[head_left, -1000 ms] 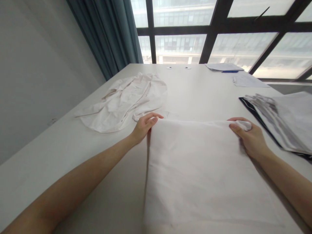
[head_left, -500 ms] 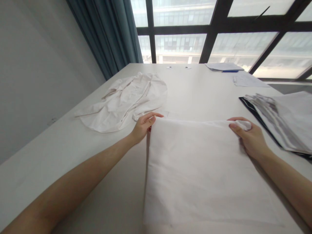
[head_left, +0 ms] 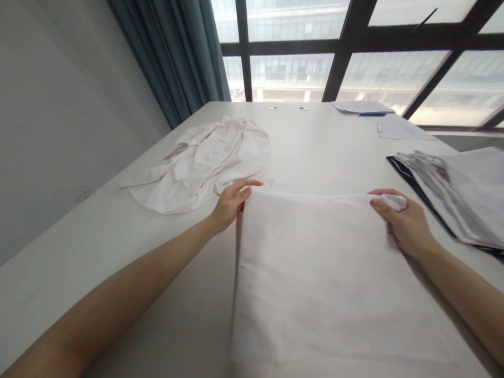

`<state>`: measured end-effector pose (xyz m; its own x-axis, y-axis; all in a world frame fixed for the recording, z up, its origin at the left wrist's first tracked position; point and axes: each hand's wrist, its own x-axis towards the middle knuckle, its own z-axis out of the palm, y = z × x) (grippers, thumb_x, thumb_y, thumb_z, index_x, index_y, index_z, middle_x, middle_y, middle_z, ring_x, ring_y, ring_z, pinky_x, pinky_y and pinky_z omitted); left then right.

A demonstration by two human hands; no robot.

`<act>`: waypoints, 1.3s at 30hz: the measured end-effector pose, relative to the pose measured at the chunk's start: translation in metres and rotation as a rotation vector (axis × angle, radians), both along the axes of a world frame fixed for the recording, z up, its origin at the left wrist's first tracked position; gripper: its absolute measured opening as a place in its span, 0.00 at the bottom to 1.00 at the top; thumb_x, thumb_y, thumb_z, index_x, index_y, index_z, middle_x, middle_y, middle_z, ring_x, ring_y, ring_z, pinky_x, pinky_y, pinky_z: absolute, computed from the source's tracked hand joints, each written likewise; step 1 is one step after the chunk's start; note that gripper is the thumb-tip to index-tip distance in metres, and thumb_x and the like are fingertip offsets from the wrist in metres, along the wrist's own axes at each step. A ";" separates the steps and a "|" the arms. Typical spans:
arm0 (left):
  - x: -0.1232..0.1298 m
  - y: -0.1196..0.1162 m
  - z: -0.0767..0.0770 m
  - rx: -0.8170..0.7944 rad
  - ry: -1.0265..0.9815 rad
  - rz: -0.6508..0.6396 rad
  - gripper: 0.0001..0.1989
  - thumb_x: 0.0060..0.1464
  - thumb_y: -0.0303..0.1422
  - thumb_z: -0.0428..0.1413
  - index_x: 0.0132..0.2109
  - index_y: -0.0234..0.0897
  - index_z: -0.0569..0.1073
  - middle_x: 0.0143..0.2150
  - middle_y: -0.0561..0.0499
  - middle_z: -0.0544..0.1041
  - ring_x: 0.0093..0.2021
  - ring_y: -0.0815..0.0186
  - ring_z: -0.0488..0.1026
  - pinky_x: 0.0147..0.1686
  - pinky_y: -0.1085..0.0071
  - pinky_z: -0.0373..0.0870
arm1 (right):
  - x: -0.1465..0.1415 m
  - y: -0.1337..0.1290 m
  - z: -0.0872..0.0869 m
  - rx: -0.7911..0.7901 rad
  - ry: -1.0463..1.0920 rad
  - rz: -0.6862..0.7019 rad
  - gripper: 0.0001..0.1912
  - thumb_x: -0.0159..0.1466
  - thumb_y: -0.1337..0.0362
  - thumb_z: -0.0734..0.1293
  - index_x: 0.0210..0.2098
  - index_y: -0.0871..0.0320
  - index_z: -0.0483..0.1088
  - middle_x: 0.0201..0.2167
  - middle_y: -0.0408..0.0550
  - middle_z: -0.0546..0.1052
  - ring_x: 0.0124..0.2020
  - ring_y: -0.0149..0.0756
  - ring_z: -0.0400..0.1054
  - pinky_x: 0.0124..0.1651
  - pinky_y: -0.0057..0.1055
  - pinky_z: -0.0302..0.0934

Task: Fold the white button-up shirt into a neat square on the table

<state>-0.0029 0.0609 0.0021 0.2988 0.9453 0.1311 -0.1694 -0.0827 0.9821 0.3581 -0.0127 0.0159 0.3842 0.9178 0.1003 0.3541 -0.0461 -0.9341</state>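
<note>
A folded white cloth (head_left: 326, 268) stretches between my two hands, its far edge lifted off the table and its near part reaching the bottom of the view. My left hand (head_left: 232, 203) pinches the far left corner between thumb and fingers, the index finger reaching out along the edge. At the far right corner my right hand (head_left: 407, 223) grips the fabric, thumb on top and a bunched bit of cloth showing beside it. Just beyond my left hand lies a crumpled white cloth (head_left: 208, 163), spread loosely on the table.
The white table (head_left: 315, 152) runs back to a window. On the right a stack of folded white cloths (head_left: 476, 189) rests on something black. Papers (head_left: 362, 107) with a blue pen-like object (head_left: 372, 114) lie at the far right. A blue curtain (head_left: 185, 58) hangs at the back left.
</note>
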 end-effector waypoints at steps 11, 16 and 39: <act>0.000 0.001 0.000 0.028 0.057 0.024 0.19 0.52 0.46 0.63 0.45 0.38 0.77 0.19 0.59 0.60 0.17 0.75 0.55 0.17 0.78 0.51 | 0.000 0.001 0.001 0.002 0.055 -0.010 0.20 0.52 0.49 0.76 0.34 0.57 0.74 0.14 0.35 0.56 0.14 0.24 0.46 0.15 0.28 0.36; 0.000 0.001 -0.002 0.041 0.089 0.028 0.20 0.53 0.48 0.62 0.47 0.40 0.75 0.18 0.60 0.58 0.16 0.74 0.54 0.17 0.78 0.52 | -0.002 0.001 0.003 0.013 0.049 -0.014 0.21 0.50 0.48 0.76 0.33 0.57 0.74 0.15 0.35 0.58 0.15 0.24 0.46 0.16 0.28 0.37; 0.001 -0.021 -0.001 0.978 0.555 0.288 0.13 0.63 0.42 0.56 0.44 0.38 0.78 0.36 0.49 0.82 0.28 0.71 0.75 0.30 0.78 0.71 | -0.003 -0.005 0.015 0.473 -0.831 0.094 0.12 0.65 0.62 0.62 0.45 0.55 0.73 0.42 0.51 0.80 0.46 0.46 0.73 0.51 0.43 0.58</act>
